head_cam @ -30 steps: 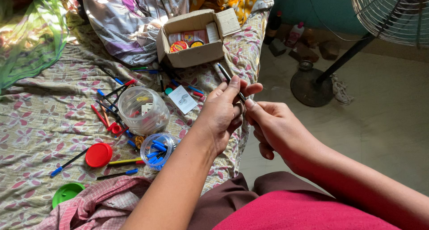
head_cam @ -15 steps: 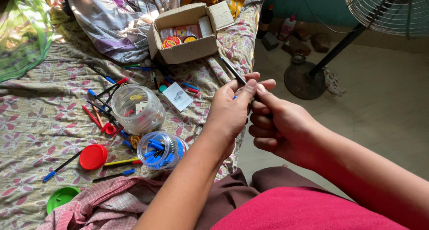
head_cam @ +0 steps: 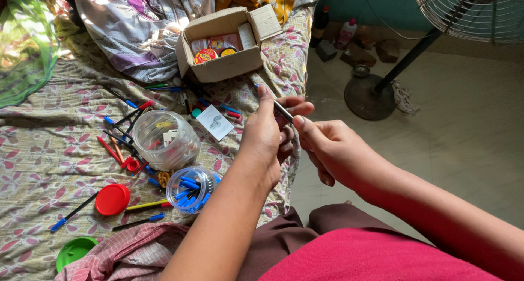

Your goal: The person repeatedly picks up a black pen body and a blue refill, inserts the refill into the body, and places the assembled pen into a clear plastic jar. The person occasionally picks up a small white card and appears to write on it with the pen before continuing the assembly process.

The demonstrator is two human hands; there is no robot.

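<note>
A thin dark pen is held between both hands above the edge of the bed. My left hand grips its upper part with thumb and fingers. Just right of it, my right hand pinches the pen's lower end with thumb and forefinger. The two hands touch each other. On the floral bedsheet to the left lie a clear plastic jar on its side and a smaller clear jar holding several blue pen caps, with loose pens scattered around them.
An open cardboard box with small tins stands at the back of the bed. A red lid and a green lid lie near the front left. A pedestal fan stands on the floor to the right.
The view has shifted a little. Both hands have turned the pen and moved slightly left; my left thumb now points upward along it.
</note>
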